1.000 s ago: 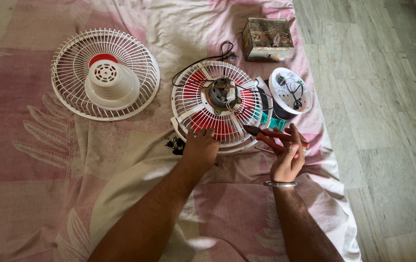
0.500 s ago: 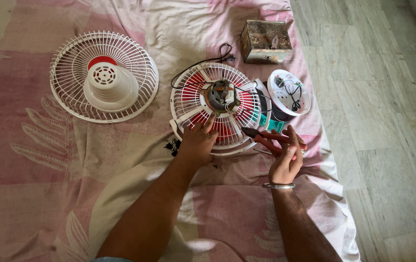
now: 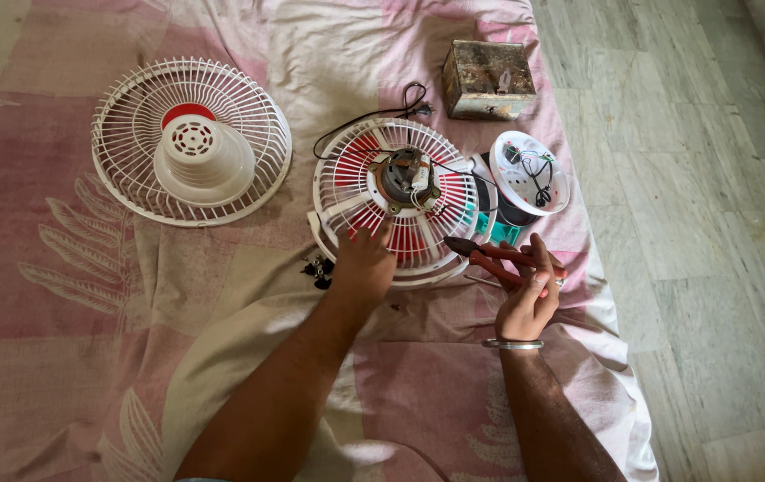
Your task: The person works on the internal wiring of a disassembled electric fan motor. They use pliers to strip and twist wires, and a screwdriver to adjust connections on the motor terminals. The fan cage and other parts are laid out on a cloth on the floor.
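My left hand [image 3: 363, 266] rests open on the fan grille [image 3: 396, 201] at its six o'clock edge; my right hand [image 3: 528, 295] grips red-handled pliers [image 3: 489, 259] at four o'clock.

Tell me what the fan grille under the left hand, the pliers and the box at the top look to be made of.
Fan grille: thin white ribs, likely coated wire or plastic; the left hand rests on it.
Pliers in the right hand: dark metal jaws, red handles that look like plastic sleeves.
Box: probably metal, dull, mottled brown as if rusted.
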